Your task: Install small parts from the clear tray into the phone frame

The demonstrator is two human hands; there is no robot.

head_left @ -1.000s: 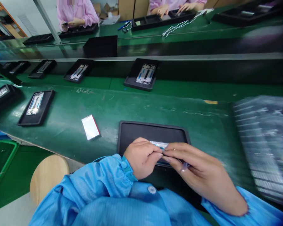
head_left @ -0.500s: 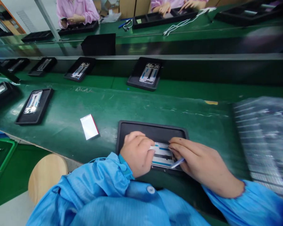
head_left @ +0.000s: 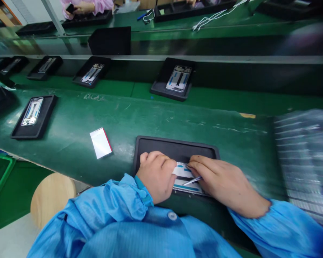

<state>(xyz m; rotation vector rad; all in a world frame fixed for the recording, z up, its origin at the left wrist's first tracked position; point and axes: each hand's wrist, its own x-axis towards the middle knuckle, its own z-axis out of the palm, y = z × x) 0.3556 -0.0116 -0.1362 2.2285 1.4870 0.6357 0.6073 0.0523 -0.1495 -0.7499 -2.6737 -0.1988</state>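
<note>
A phone frame [head_left: 182,170], pale with blue strips and a dark band, lies in a black tray [head_left: 174,146] before me. My left hand [head_left: 156,176] is closed over its left end, with the thumb and curled fingers on the frame. My right hand [head_left: 224,183] is closed over the right end, fingertips pinched together at the frame's far edge. From under these fingers a thin pointed metal tool [head_left: 191,180] sticks out to the left, across the frame. Its other end is hidden in the hand, and the frame's right end is covered.
Left of the tray lies a small white notepad [head_left: 101,143] with a red edge. Another black tray [head_left: 44,122] holds a phone frame farther left. Several more trays, such as one tray [head_left: 158,91], line the back. Stacked clear plastic trays [head_left: 304,161] stand right. A wooden stool [head_left: 52,197] is lower left.
My right hand has shifted slightly left along the phone frame. The metal tool's tip has swung left and upward over it. My left hand keeps its place; the whole view has tilted down a little.
</note>
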